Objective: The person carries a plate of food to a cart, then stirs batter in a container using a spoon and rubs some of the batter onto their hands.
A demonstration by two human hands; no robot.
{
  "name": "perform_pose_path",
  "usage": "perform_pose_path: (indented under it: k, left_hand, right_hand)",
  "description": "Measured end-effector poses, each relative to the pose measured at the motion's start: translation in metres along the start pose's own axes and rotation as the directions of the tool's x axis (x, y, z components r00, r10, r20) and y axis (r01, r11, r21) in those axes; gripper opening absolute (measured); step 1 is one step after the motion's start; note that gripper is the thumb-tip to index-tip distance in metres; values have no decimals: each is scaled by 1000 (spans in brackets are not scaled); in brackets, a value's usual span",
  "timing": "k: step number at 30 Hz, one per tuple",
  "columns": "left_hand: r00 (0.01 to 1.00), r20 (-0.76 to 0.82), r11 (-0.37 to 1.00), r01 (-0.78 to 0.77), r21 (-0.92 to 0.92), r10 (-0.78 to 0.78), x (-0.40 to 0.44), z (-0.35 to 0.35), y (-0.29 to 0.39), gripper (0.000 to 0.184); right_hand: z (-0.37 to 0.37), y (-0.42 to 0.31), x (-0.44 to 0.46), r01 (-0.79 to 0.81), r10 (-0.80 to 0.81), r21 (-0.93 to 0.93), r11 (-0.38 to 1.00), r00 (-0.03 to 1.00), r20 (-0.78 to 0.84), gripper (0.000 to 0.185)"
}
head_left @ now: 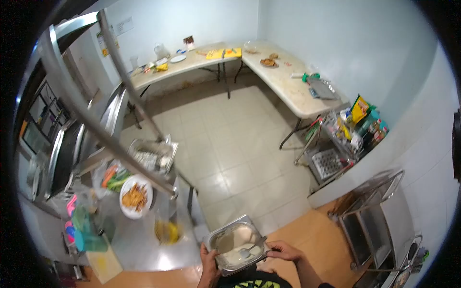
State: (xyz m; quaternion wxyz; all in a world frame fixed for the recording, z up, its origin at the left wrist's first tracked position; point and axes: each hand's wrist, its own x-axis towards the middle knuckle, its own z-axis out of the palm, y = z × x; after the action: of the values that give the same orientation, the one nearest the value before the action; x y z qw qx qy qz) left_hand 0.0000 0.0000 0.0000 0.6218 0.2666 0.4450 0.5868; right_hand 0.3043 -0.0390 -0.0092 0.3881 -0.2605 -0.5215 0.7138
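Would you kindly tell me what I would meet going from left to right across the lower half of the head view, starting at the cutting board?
Cutting board → plate of food → yellow liquid → left hand → metal pan → right hand → metal cart.

Bright, wide view with bent, black-ringed edges
Glare whitens the near steel tabletop (144, 240) and floor (216, 144); soft shadows lie under the far tables (192, 62); distant items look soft, fine detail smeared.
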Motion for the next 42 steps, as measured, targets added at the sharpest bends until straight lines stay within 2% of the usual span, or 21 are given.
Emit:
perform_pose_path:
  k: [2, 3, 4, 5, 6, 7, 9, 11, 12, 14, 15, 16, 18, 21, 23, 27, 30, 35, 37, 40, 42]
  left_hand:
    - [997, -67, 998, -36, 51, 40, 8, 15, -14, 58]
    - [952, -198, 973, 228, -47, -233, -65, 56, -6, 57]
    - [970, -132, 977, 194, -85, -204, -17, 84, -14, 58]
    - [967, -122, 973, 216, -80, -224, -6, 88, -13, 58]
    - [954, -183, 971, 233, -53, -239, -4, 106, -32, 56]
    - [979, -98, 983, 179, -28, -181, 55, 131, -49, 55]
    - [955, -179, 972, 236, -15, -235, 94, 160, -66, 54]
    - [971, -94, 971, 209, -114, -220, 159, 214, -43, 52]
    - [980, -74, 982, 178, -66, -182, 189, 229, -38, 51]
    - [992, -28, 991, 117, -69, -119, 251, 266, -29, 49]
    - [994, -14, 990, 103, -97, -105, 280, 278, -20, 49]
    - [997, 8, 989, 77, -125, -77, 308, 293, -8, 48]
    - [999, -2, 997, 32, -74, -32, 357, 315, 10, 48]
    - [1000, 1, 998, -16, -57, 16, 438, 339, 20, 50]
    - [999, -16, 998, -30, -57, 29, 486, 362, 16, 53]
    - [980, -199, 999, -24, -21, 19, 585, 409, -9, 61]
    - [976, -216, 999, -17, -44, 8, 646, 486, -9, 64]
    - [975, -181, 991, -134, -17, 128, 788, 550, -11, 64]
    - [960, -252, 992, -124, 22, 125, 815, 603, 14, 66]
    - [942, -304, 990, -137, 46, 144, 851, 648, 25, 64]
    - [929, -343, 988, -104, 111, 137, 866, 656, 29, 65]
  right_hand:
    - [-3, 19, -5, 24, -39, -133, 991, 993, -107, 28]
    - [20, 10, -84, -164, 156, -28, 986, 972, -177, 25]
    - [-20, -7, -55, -159, 151, -20, 987, 963, -225, 23]
    - [-19, -12, -49, -184, 198, 75, 980, 941, -274, 20]
    - [-41, -5, -69, -232, 245, 78, 970, 919, -308, 17]
    - [-86, -58, -31, -292, 291, 52, 955, 886, -360, 22]
    - [-138, -53, -28, -299, 247, -81, 951, 889, -385, 24]
    - [-200, -79, 15, -281, 280, 55, 958, 876, -393, 28]
    - [-219, -106, 39, -288, 273, 23, 957, 879, -391, 32]
    - [-272, -143, 81, -328, 266, -61, 943, 849, -457, 19]
    - [-311, -128, 94, -198, 168, -27, 980, 890, -424, 28]
    - [-338, -156, 122, -118, 54, -150, 982, 925, -376, 23]
    - [-385, -186, 164, -63, 50, -24, 998, 930, -364, 28]
    - [-480, -179, 222, 61, 51, 164, 985, 793, -607, 26]
    - [-548, -191, 262, 102, 52, 166, 981, 684, -728, 24]
    - [-712, -199, 341, 134, 91, 206, 969, 584, -806, 20]
    - [-842, -232, 404, 124, 95, 182, 975, 511, -854, 24]
    - [-1050, -198, 529, 226, 151, 260, 939, 406, -901, 40]
    - [-1111, -190, 573, 331, 184, 278, 902, 287, -940, 45]
    - [-1176, -176, 625, 476, 316, 364, 801, 180, -931, 46]
    - [-1212, -179, 643, 490, 292, 354, 796, 202, -935, 44]
